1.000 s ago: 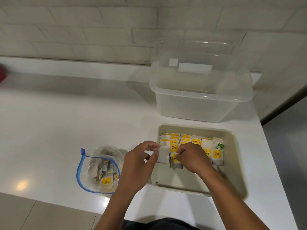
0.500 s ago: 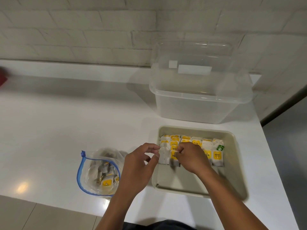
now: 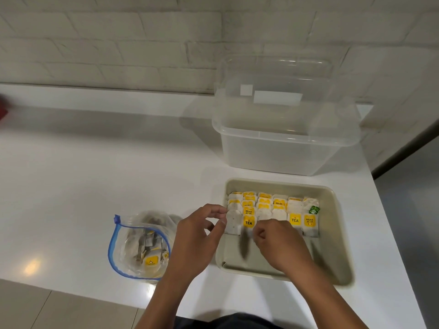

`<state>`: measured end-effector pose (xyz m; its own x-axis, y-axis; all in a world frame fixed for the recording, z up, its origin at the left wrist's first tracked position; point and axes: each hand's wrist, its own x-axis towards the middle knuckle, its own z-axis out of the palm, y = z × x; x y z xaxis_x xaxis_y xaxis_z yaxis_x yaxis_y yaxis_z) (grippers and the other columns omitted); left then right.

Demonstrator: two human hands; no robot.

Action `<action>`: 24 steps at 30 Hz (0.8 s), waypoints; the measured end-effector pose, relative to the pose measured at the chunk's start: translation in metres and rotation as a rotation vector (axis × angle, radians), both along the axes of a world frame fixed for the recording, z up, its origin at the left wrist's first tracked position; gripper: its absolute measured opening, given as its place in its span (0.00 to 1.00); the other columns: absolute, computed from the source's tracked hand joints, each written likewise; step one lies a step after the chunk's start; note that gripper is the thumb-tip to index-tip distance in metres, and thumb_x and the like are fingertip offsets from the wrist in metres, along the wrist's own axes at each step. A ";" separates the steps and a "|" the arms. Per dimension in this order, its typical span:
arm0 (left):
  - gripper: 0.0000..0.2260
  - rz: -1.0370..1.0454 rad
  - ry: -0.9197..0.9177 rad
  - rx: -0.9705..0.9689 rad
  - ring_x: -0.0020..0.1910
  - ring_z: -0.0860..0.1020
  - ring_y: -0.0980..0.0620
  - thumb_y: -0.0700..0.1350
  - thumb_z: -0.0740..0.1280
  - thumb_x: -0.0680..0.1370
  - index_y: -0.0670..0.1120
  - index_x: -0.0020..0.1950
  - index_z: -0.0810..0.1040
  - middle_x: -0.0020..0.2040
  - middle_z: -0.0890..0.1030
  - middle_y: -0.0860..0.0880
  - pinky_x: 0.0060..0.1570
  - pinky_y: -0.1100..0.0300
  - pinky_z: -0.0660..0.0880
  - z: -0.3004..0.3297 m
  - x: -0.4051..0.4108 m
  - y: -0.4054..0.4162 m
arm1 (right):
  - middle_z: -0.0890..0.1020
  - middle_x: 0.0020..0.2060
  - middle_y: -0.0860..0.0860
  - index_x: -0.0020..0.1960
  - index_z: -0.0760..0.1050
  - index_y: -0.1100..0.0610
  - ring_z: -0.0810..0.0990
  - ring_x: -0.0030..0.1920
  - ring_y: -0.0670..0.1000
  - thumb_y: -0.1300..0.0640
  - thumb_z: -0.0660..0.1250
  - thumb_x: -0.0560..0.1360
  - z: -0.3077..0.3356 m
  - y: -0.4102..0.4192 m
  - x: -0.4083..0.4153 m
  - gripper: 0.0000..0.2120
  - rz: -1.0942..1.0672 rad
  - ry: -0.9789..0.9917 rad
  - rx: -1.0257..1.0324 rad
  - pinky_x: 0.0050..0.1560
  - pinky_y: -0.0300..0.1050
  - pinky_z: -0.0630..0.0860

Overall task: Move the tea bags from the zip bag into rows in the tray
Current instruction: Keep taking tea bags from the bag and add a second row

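Tea bags (image 3: 273,210) stand in overlapping rows against the far wall of the beige tray (image 3: 332,233), presumably packed tight to leave the near half free. The left hand (image 3: 197,241) pinches the nearest-left bag's edge while the right hand (image 3: 278,243) curls over the front row, its grip hidden. Left of the tray, the zip bag (image 3: 140,245) lies open, some bags inside.
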<state>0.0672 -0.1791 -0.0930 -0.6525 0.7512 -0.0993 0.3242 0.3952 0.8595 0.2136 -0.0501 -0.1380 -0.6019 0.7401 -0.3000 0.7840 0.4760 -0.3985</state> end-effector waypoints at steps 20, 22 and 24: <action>0.08 -0.022 0.011 0.008 0.40 0.80 0.57 0.44 0.70 0.78 0.57 0.52 0.81 0.47 0.82 0.64 0.38 0.71 0.72 -0.001 0.000 -0.001 | 0.84 0.50 0.46 0.57 0.79 0.44 0.78 0.55 0.53 0.47 0.59 0.79 -0.002 -0.008 -0.006 0.12 0.096 -0.027 -0.087 0.47 0.45 0.76; 0.07 -0.024 0.009 0.009 0.40 0.80 0.58 0.44 0.70 0.78 0.57 0.52 0.81 0.47 0.82 0.64 0.38 0.71 0.72 -0.001 0.000 -0.001 | 0.84 0.51 0.46 0.58 0.79 0.43 0.78 0.56 0.53 0.48 0.59 0.79 -0.001 -0.007 -0.007 0.12 0.091 -0.022 -0.093 0.48 0.45 0.76; 0.07 -0.025 0.004 0.009 0.40 0.80 0.58 0.44 0.70 0.78 0.57 0.52 0.81 0.48 0.82 0.64 0.38 0.71 0.72 0.000 0.000 -0.001 | 0.84 0.52 0.45 0.60 0.79 0.42 0.78 0.57 0.53 0.48 0.59 0.79 0.000 -0.008 -0.007 0.14 0.084 -0.022 -0.098 0.49 0.45 0.77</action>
<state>0.0669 -0.1806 -0.0933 -0.6337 0.7683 -0.0895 0.3377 0.3789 0.8616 0.2065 -0.0577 -0.1375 -0.6528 0.6542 -0.3819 0.7522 0.4999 -0.4294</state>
